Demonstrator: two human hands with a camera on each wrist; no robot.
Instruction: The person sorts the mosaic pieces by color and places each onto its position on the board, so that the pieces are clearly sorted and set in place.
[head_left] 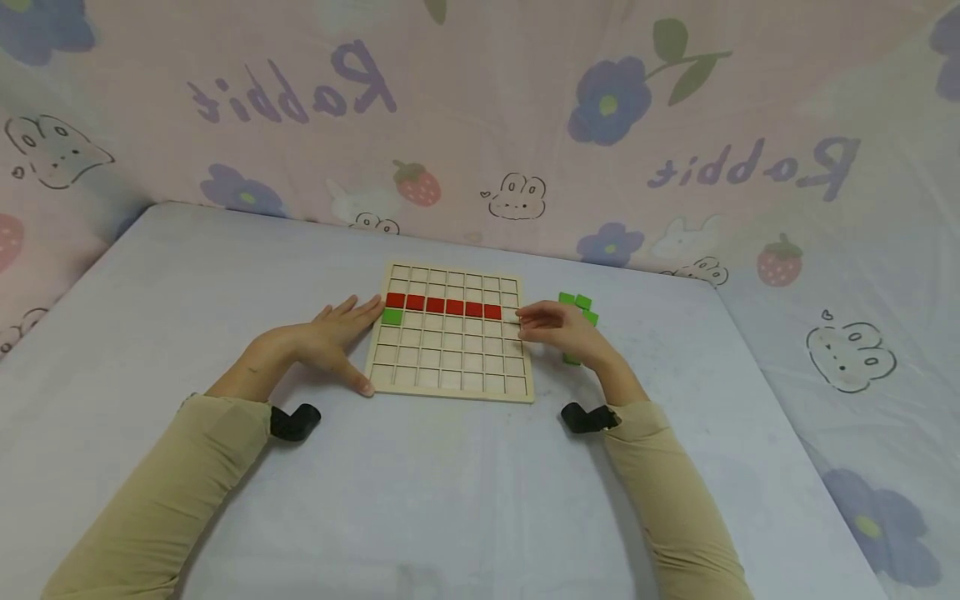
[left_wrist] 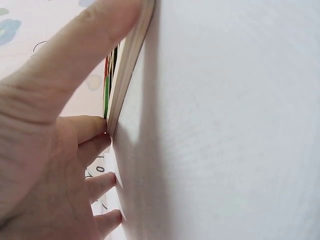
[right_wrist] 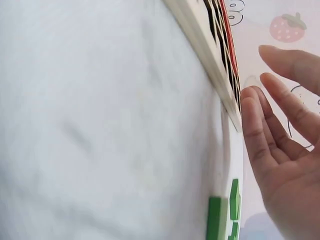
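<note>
A wooden grid board [head_left: 451, 395] lies flat on the table. Red tiles [head_left: 435, 306] fill most of one row, and a single green tile [head_left: 392, 317] sits in the row just below, at the left end. My left hand [head_left: 318, 340] is spread along the board's left side, thumb at the near corner and fingertips against the edge farther up. Over the right edge of the board hovers my right hand [head_left: 562, 327], its fingers loosely bent, thumb apart, nothing between them in the right wrist view. Loose green tiles [head_left: 567, 298] lie beside and partly behind it.
A white cloth covers the table [head_left: 450, 500]. Behind it hangs a printed curtain [head_left: 480, 108] with rabbits, flowers and strawberries. Black wrist-worn pieces [head_left: 295, 422] show at both cuffs. More green tiles [right_wrist: 216, 217] appear low in the right wrist view.
</note>
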